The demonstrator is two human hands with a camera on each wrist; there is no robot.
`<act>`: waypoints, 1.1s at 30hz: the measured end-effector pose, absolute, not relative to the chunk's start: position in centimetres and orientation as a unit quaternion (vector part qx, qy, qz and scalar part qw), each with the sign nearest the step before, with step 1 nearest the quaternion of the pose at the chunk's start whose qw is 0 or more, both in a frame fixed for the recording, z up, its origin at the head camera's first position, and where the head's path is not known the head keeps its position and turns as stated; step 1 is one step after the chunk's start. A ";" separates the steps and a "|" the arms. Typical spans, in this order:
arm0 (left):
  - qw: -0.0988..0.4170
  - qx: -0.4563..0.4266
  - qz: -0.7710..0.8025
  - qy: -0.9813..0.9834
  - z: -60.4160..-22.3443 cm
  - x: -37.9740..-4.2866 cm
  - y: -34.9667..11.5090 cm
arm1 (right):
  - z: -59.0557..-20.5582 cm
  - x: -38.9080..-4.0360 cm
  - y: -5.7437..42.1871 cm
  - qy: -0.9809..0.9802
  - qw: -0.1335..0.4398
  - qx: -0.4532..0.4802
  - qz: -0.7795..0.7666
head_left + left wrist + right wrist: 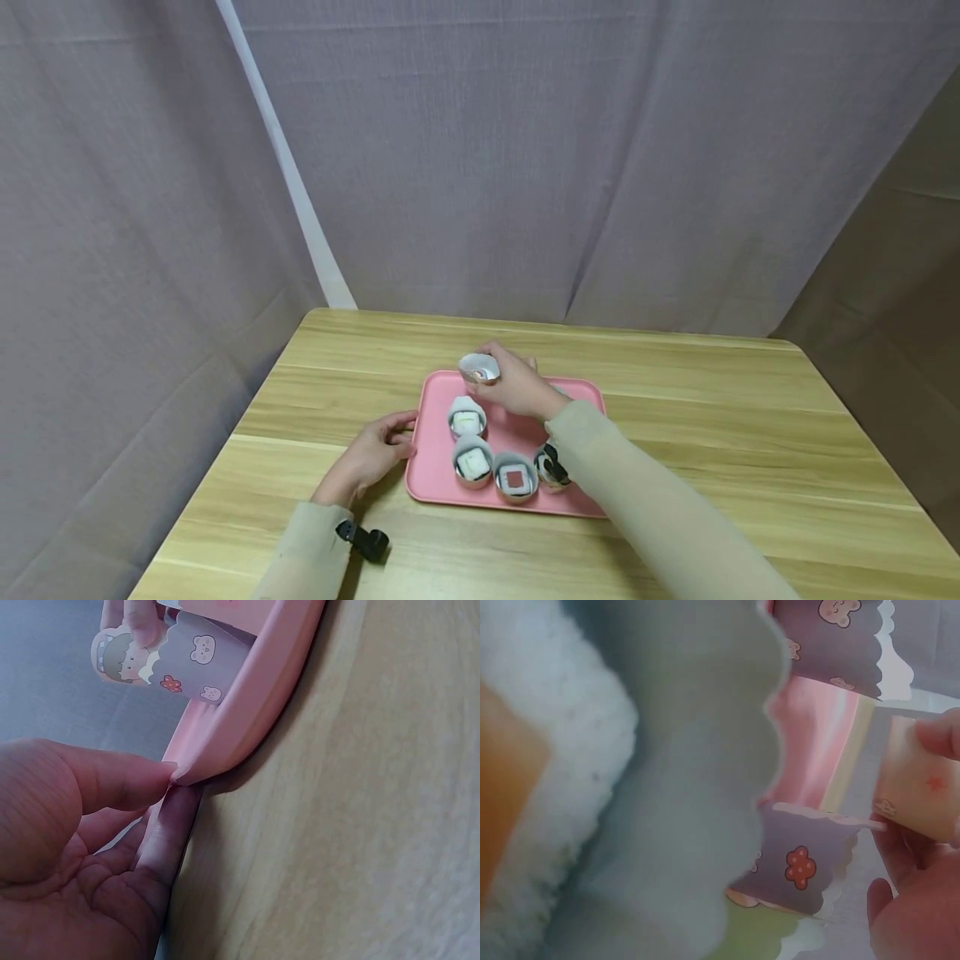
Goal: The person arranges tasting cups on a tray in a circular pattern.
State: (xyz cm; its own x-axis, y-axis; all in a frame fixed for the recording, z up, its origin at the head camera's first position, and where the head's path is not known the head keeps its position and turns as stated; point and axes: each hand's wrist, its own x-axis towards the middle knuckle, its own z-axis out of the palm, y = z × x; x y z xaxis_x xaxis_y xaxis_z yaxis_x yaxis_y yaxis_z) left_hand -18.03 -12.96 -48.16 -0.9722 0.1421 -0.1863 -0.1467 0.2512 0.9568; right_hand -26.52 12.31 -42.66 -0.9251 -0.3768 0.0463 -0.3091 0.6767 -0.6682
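My right hand grips a small paper cup over the far left corner of a pink tray. This cup is cream-coloured with a red star in the right wrist view, its white inside partly showing. At the tray's left side, my left hand pinches the rim, thumb on top and a finger beneath in the left wrist view. Nearby on the tray stands a grey-purple cup with bear faces. A cup with a white roll piece is just in front of the raised cup.
Along the tray's near side are another filled cup, a cup with a red-centred roll piece and a further cup partly behind my right wrist. The wooden table extends around the tray; grey curtains hang behind it.
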 end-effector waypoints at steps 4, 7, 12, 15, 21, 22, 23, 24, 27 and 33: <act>0.116 -0.004 0.615 0.780 -48.1 -17.9 -12.9 | -42.8 -26.5 12.4 0.921 0.050 -0.195 -0.333; 0.115 -0.004 0.617 0.778 -48.0 -17.8 -12.9 | -42.8 -26.4 12.4 0.927 0.055 -0.202 -0.313; 0.112 0.001 0.616 0.780 -48.0 -17.8 -13.0 | -42.8 -26.4 12.3 0.935 0.065 -0.213 -0.276; 0.108 0.004 0.614 0.782 -47.9 -17.9 -13.0 | -42.7 -26.4 12.3 0.940 0.063 -0.225 -0.248; 0.109 0.005 0.612 0.783 -47.5 -17.6 -12.6 | -42.8 -26.1 12.6 0.950 0.058 -0.246 -0.183; 0.109 0.003 0.612 0.783 -47.5 -17.7 -12.6 | -42.9 -26.0 12.7 0.951 0.060 -0.247 -0.176; 0.109 0.002 0.611 0.784 -47.6 -17.7 -12.6 | -42.9 -25.9 12.8 0.952 0.059 -0.249 -0.167; 0.109 0.001 0.611 0.784 -47.6 -17.8 -12.5 | -42.9 -25.9 12.9 0.954 0.060 -0.249 -0.159; 0.111 0.001 0.610 0.785 -48.0 -17.9 -12.6 | -42.8 -25.8 13.1 0.956 0.055 -0.249 -0.146; 0.117 0.000 0.607 0.786 -48.3 -17.9 -12.9 | -42.7 -25.5 13.7 0.954 0.053 -0.251 -0.154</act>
State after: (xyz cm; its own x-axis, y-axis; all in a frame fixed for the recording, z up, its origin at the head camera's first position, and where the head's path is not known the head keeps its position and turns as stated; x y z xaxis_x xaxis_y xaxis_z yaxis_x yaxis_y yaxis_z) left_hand -17.89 -12.87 -48.35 -0.9727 0.1413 -0.1841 -0.1426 0.2619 0.9545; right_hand -25.54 13.70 -42.74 -0.8686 -0.4950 -0.0231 -0.4624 0.8264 -0.3213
